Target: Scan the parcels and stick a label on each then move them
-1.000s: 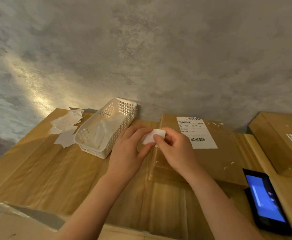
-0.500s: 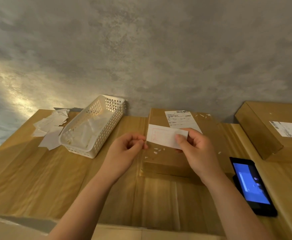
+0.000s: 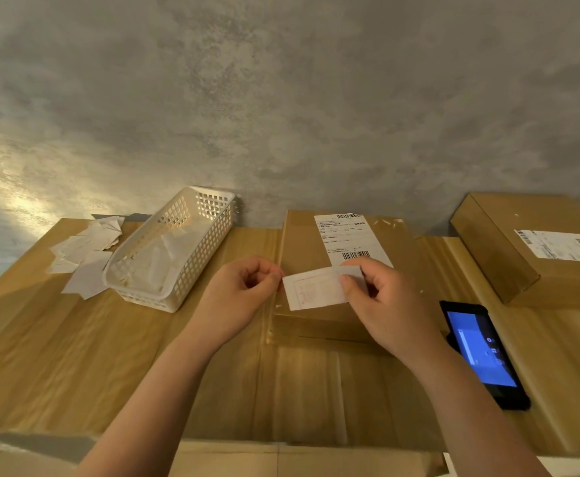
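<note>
Head view: right hand (image 3: 390, 304) pinches label (image 3: 316, 287) at its 3 o'clock end, left hand (image 3: 244, 297) pinches 9 o'clock edge, label hovering over parcel (image 3: 316, 246). Advice: keep label taut, lay clear of existing barcode, smooth one end first.

Dim, warm glare left, wide-angle warp

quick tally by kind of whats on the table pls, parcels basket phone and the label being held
cardboard parcels: 2, one under the hands, one at right
white plastic basket: 1
phone with blue screen: 1
small label, held between left hand and right hand: 1
pile of loose backing papers: 1, sheets too overlapped to count
total: 6
</note>
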The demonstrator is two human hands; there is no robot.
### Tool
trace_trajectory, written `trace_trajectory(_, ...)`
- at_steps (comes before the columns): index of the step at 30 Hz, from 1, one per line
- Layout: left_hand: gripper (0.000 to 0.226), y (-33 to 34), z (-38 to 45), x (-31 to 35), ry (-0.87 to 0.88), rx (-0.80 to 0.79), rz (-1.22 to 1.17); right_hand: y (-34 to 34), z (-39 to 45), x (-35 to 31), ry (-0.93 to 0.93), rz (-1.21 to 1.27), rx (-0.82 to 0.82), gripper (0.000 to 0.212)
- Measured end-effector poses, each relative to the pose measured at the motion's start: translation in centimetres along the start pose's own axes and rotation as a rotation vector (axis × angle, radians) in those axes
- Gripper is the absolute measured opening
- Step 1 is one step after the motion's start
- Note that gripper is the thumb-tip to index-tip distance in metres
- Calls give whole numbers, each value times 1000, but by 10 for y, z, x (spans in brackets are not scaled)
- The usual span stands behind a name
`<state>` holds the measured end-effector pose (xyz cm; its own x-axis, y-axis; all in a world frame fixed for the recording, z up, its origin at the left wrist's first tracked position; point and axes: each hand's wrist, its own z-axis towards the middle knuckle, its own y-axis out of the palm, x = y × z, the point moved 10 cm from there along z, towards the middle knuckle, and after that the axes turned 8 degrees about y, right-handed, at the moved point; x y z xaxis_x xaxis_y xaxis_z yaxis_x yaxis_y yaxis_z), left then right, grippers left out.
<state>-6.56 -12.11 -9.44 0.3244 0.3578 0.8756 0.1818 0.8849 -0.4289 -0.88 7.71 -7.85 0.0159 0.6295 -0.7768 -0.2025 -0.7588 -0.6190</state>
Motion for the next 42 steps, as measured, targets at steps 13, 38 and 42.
trace_trajectory(13, 15, -2, -7, 5, 22, -23, 19, -2, -5, -5, -15, -58, -6, 9)
trace_trajectory(38, 21, 10, -7, 13, 61, -114, -74, -8, 2, -8, -41, -101, -15, 9)
trace_trajectory(42, 19, 16, -8, 16, 9, -123, -342, -15, 1, -16, -91, -155, 190, 38)
